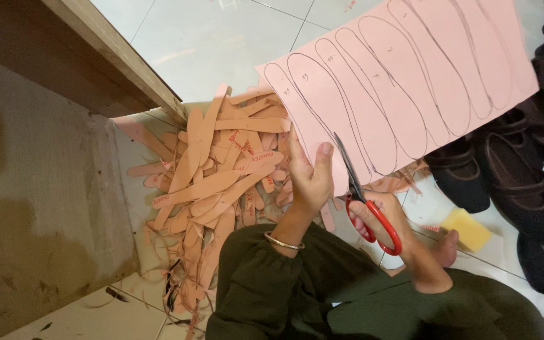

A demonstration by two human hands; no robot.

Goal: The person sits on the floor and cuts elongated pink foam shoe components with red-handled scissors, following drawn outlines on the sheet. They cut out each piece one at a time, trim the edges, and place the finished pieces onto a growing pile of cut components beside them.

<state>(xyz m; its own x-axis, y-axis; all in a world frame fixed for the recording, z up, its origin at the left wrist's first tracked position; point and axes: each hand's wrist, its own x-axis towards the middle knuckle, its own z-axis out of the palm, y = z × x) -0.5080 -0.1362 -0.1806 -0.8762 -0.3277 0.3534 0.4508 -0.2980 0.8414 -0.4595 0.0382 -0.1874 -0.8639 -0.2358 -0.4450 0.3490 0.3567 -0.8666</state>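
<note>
- Fingers of my left hand are pinching the lower edge of the pink sheet, thumb on top, clenched on the card just left of the blades.
- Over at lower centre-right, my right hand is gripping the red-handled scissors, fingers curled through the loops; the blades are pointing up and slightly left into the sheet's bottom edge.
- I am seeing the sheet running away from both hands toward the upper right of the frame, its long axis slanting from centre to the top right corner.
- I am reading the insole outlines drawn on it as lying side by side, each long shape slanting up-left to down-right; the blades are sitting beside the second or third outline from the left, and the left hand is nearer that line than the right.
- I am noticing my dark green sleeves and a thin bangle along the bottom of the frame.
- Left of centre, a pile of cut tan insole pieces is lying on the tiled floor, some bearing small red printed marks.
- At right, a yellow sponge block is lying beside rows of black shoes.
- Filling the left side, a wooden panel is standing.
</note>
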